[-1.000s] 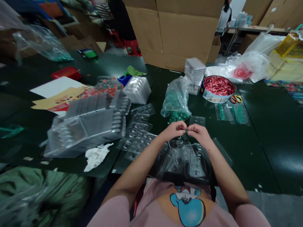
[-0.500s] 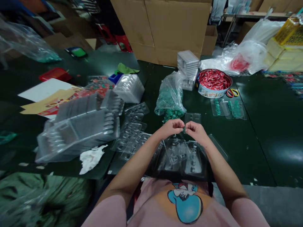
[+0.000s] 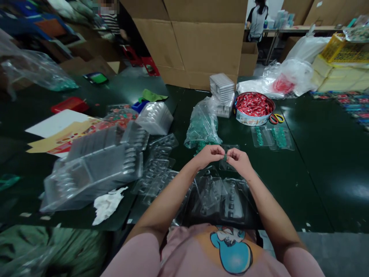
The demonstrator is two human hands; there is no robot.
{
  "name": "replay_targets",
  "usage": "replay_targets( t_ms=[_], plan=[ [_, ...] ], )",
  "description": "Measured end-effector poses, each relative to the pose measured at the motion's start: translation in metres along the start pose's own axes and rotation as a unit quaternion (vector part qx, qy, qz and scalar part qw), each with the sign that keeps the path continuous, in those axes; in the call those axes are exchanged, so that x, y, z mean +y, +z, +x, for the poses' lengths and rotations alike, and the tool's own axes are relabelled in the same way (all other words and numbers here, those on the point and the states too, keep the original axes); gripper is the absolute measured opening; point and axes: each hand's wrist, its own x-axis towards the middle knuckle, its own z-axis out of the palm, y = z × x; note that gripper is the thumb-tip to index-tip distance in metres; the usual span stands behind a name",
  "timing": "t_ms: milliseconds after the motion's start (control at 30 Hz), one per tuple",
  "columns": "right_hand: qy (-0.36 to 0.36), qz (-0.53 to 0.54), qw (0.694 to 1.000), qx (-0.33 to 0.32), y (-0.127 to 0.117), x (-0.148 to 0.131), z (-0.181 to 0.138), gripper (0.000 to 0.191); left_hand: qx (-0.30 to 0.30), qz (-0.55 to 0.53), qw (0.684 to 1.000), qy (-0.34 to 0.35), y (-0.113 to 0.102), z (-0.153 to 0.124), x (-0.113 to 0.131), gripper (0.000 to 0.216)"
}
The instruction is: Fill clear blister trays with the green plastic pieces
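Note:
My left hand and my right hand meet above the dark green table, fingertips pinched together on one small green piece. Below my wrists lie clear plastic blister trays at the table's near edge. Just beyond my hands stands a clear bag of green pieces, some spilled at its foot. A single empty clear tray lies partly hidden under my hands.
A round tin of red wrapped sweets and scissors sit back right, with filled trays in front. Stacked clear trays and crumpled white paper lie left. Cardboard boxes stand behind; a person is far back.
My hands stay pinched together on the green piece; the view has shifted slightly, so everything sits a little further left and the far room shows more.

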Motion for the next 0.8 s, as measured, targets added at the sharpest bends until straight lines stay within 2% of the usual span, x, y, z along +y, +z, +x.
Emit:
replay_targets(
  t_ms=[167,400,600,700,800],
  plan=[
    [-0.006,0.002,0.998,0.057,0.006,0.001,-0.005,0.013,0.013,-0.021,0.999,0.023,0.007,0.004,-0.006,0.016],
    [0.009,-0.011,0.994,0.111,0.022,0.007,-0.006,0.011,0.083,-0.157,0.984,0.01,0.008,-0.01,-0.012,0.023],
    [0.009,0.004,0.996,0.088,0.037,0.008,-0.005,0.014,0.133,-0.239,0.962,0.0,-0.005,-0.027,-0.02,0.032],
    [-0.011,0.068,0.995,0.072,0.051,0.011,-0.004,0.017,0.151,-0.22,0.964,0.014,-0.01,-0.033,-0.024,0.031],
    [0.005,0.15,0.987,0.052,0.063,0.014,-0.001,0.022,0.172,-0.202,0.964,0.031,-0.013,-0.039,-0.027,0.029]
  ],
)
